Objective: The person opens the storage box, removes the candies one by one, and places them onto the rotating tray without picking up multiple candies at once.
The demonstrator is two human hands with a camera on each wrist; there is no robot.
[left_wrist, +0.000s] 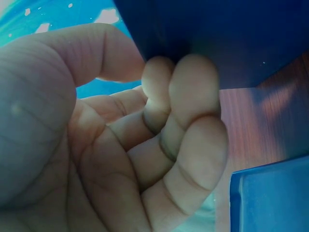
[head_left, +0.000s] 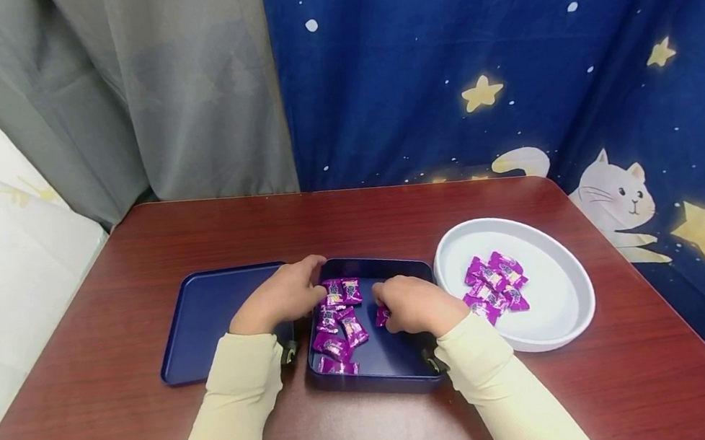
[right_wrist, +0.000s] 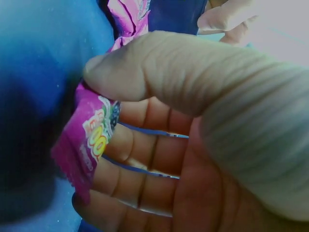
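A dark blue rectangular box (head_left: 377,381) stands on the table, with several purple wrapped candies (head_left: 353,327) along its left side. My left hand (head_left: 279,297) grips the box's left wall near the far corner; the left wrist view shows its fingertips (left_wrist: 195,87) against the wall's outer face. Inside the box, my right hand (head_left: 419,304) pinches one purple wrapped candy (right_wrist: 91,130) between thumb and fingers, low over the box floor. More purple candies (head_left: 488,276) lie heaped in a round white tray (head_left: 563,326) to the right.
A flat dark blue lid (head_left: 207,323) lies left of the box, partly under my left forearm. The reddish-brown table (head_left: 352,213) ends at a grey curtain (head_left: 207,91) and a blue starry curtain (head_left: 389,85) behind. The white tray stands close to the box's right side.
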